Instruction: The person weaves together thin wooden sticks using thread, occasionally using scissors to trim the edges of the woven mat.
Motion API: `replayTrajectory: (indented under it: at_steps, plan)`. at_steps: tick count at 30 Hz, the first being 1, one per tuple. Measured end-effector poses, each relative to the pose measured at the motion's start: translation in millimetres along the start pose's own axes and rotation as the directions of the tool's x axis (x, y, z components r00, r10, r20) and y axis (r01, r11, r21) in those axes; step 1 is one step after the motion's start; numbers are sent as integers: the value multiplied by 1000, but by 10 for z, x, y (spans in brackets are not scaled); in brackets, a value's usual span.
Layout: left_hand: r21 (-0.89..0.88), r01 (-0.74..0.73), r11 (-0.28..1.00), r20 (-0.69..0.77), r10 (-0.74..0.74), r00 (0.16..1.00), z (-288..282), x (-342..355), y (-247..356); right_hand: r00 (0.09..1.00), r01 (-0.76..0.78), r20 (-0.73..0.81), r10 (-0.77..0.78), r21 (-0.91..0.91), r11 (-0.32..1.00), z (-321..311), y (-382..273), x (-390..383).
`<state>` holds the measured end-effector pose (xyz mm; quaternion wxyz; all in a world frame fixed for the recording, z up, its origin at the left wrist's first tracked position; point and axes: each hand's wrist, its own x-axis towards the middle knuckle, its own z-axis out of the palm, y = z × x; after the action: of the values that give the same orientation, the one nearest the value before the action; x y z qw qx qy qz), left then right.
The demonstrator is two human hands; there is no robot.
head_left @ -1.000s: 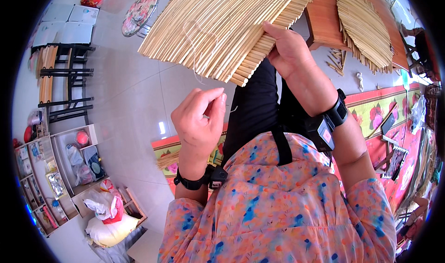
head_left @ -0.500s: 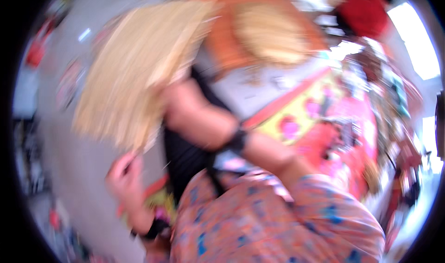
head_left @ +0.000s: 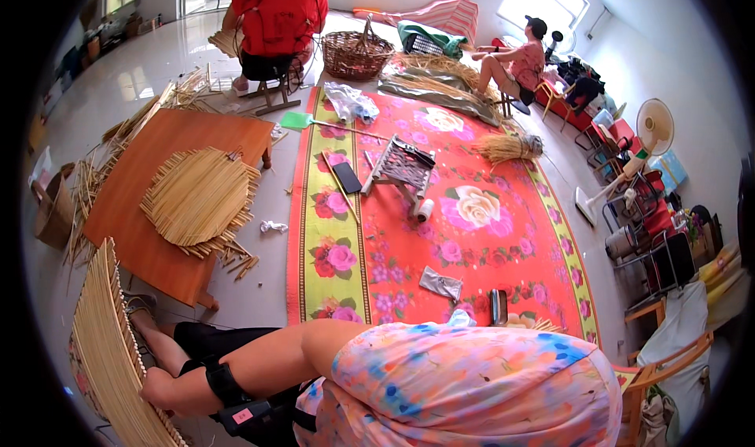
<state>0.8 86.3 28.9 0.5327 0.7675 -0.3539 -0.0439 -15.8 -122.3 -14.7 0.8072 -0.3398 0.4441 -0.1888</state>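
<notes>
My right hand [head_left: 157,389] is at the lower left, against the edge of a mat of pale straw stalks [head_left: 110,352]. It appears closed on that edge, with the fingertips hidden. The mat stands tilted, a stitched border running down its near side. A black band circles my right forearm. My left hand does not show. Just beyond the mat, a round stalk mat [head_left: 200,195] with an uneven rim lies on a low orange-brown wooden table [head_left: 126,171].
Loose stalks [head_left: 98,164] litter the floor behind the table. A red floral rug [head_left: 409,274] carries a folding stool [head_left: 401,168], a phone [head_left: 346,177] and a straw bundle [head_left: 507,148]. Two people sit farther off, near a wicker basket [head_left: 358,53]. Chairs and a fan [head_left: 654,124] line the right.
The view has swung right and sharpened from blur. The straw mat has shifted to the lower left of the picture. My left hand, visible before, is out of sight.
</notes>
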Motion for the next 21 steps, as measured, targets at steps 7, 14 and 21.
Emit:
replayTrajectory:
  at_steps: [7,14,21]
  plan:
    - [22,-50,999,-52,51,997,-10,-81,41,1000,-28,4,28,94,995,63,51,71]
    - [-71,-118,990,-229,99,968,-12,-20,-39,992,-61,123,42,157,986,174,76,136]
    - [-74,-128,989,-240,107,965,-94,90,-12,976,-160,196,96,349,923,394,356,779]
